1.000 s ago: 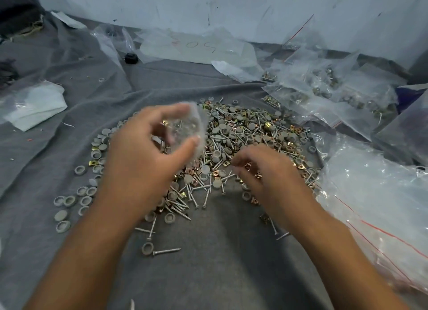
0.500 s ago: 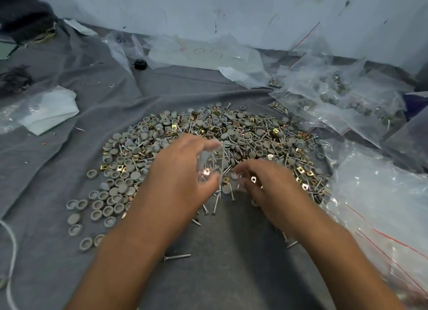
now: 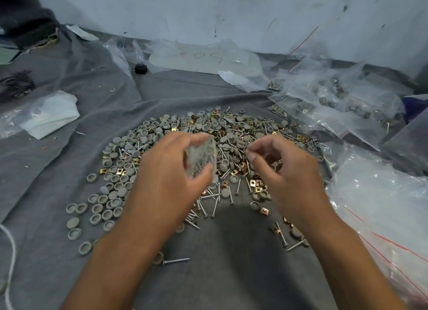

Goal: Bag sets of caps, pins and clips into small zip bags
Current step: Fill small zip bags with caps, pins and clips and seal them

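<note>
the right hand (image 3: 287, 170) has lifted off the pile (image 3: 208, 143) toward 12 o'clock, fingertips pinched together, contents unclear. the left hand (image 3: 171, 177) still pinches the bag (image 3: 200, 158).

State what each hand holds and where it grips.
The left hand holds a small clear plastic zip bag by its sides, between fingers and thumb. Whether the right hand holds anything cannot be told.

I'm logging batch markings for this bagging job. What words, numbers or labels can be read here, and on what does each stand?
"50": handwritten, seen upside down from here, on the large clear plastic bag lying by the wall; a fainter red mark beside it is too blurred to read.
No readable text on the small zip bag in the left hand or on the filled bags at right.
</note>
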The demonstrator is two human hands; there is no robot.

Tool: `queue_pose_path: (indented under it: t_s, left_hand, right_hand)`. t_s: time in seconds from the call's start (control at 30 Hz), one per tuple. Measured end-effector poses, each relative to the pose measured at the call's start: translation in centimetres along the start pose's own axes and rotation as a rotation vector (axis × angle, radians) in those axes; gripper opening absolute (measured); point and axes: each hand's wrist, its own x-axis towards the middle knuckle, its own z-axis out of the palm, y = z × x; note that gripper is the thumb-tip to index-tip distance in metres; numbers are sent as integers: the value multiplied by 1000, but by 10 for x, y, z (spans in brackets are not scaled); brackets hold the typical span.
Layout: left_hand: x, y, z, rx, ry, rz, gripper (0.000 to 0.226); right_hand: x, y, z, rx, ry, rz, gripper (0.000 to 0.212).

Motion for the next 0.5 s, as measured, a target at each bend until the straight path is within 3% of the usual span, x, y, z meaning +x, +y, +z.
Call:
queue_pose_path:
  t_s: [0.1,0.2,0.27,0.37,0.5]
  left_hand:
    - [2,-4,-6,-22,147,-37,40]
    - [2,-9,-11,-164,227,-133,31]
    - [5,-10,-14,-442,262,-268,26]
    - [13,-15,-25,-1092,281,-478,30]
    - [15,-34,-39,-1526,178,-557,26]
  right_hand:
    - [-2,17,11,-310,-211,79,11]
    - [0,23,24,-450,-290,85,19]
    - [4,25,25,-461,-279,85,22]
    - [6,30,26,-477,-293,76,24]
    - [7,31,32,-513,-312,88,30]
